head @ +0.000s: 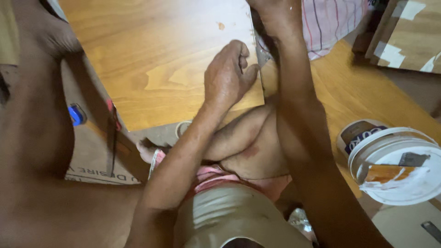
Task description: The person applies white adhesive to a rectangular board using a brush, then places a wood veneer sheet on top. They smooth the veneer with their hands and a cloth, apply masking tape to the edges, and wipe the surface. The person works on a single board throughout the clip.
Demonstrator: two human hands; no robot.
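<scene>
A light wooden board [151, 59] with a grain pattern lies tilted across my lap. My left hand [227, 73] sits at the board's right edge, with the fingers curled over that edge and the thumb pressed beside them. My right hand [272, 11] is raised at the top of the view, by the same edge. It is partly cut off by the frame, so its grip is hidden. My bent leg [248, 144] lies under the board's lower corner.
A white bucket [427, 190] of white paste stands at right, with a wooden-handled scraper [390, 172] lying in it and a white jar [356, 135] behind. A pale tub [229, 216] sits between my legs. Cardboard [92, 158] and a blue object [76, 115] lie at left, striped cloth [330, 23] and another board [413, 34] beyond.
</scene>
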